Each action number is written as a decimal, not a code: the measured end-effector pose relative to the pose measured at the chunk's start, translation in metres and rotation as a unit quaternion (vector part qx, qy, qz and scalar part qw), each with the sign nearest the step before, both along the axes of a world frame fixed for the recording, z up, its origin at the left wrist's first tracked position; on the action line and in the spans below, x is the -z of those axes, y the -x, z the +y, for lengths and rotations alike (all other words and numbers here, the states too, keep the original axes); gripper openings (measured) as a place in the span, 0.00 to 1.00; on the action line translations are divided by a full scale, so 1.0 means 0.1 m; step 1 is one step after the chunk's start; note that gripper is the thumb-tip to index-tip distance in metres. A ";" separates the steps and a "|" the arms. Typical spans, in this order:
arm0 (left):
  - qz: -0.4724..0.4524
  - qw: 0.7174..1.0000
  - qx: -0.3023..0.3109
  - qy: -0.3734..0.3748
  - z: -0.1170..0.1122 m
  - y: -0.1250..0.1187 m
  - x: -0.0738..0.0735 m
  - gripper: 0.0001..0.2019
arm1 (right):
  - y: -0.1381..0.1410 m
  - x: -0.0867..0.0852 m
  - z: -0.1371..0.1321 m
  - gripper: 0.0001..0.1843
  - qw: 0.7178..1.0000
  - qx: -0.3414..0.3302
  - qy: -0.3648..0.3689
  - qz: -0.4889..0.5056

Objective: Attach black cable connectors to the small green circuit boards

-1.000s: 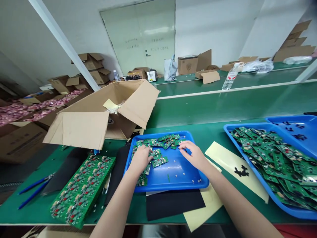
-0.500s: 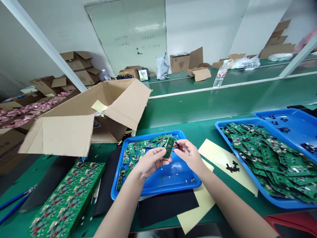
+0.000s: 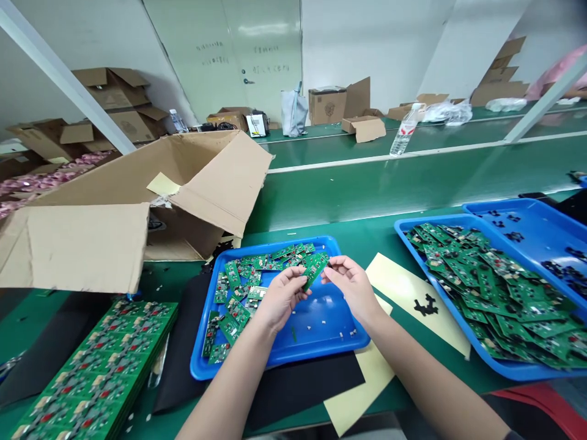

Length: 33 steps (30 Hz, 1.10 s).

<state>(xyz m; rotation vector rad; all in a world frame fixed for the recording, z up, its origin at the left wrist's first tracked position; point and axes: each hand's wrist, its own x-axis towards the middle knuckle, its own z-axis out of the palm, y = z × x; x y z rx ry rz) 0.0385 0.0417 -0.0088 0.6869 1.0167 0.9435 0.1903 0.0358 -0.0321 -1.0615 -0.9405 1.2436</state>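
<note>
Over the middle blue tray (image 3: pixel 275 356), my left hand (image 3: pixel 285 299) pinches a small green circuit board (image 3: pixel 315 269) by its lower end. My right hand (image 3: pixel 351 284) is closed at the board's upper right end, with a small black piece (image 3: pixel 329 264) at its fingertips, mostly hidden by them. Whether that piece touches the board I cannot tell. Loose green boards (image 3: pixel 238 311) lie in the left and back of the tray, and tiny white bits are scattered on its bare floor.
On the left are stacked board panels (image 3: pixel 105 366) and an open carton (image 3: pixel 206 183). To the right, a blue tray (image 3: pixel 452 318) is heaped with boards, beside another tray (image 3: pixel 541 214) of black parts. Black pieces (image 3: pixel 426 304) lie on yellow paper (image 3: pixel 394 275). A bottle (image 3: pixel 406 131) stands behind.
The view has shifted slightly. The board in my left hand has turned to lie more slanted, and my right fingers have closed in on its upper end.
</note>
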 end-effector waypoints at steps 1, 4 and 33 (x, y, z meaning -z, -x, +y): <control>0.003 1.000 -0.016 -0.006 0.00 0.01 0.00 0.15 | -0.01 0.00 0.00 0.15 1.000 0.001 -0.003 -0.006; 0.013 0.998 -0.052 -0.021 0.01 0.04 0.00 0.13 | -0.04 0.01 0.01 0.13 0.999 0.006 -0.021 -0.026; 0.049 0.996 -0.025 -0.066 -0.08 -0.01 -0.01 0.13 | -0.08 0.14 -0.07 0.21 0.977 -0.180 -0.104 -0.056</control>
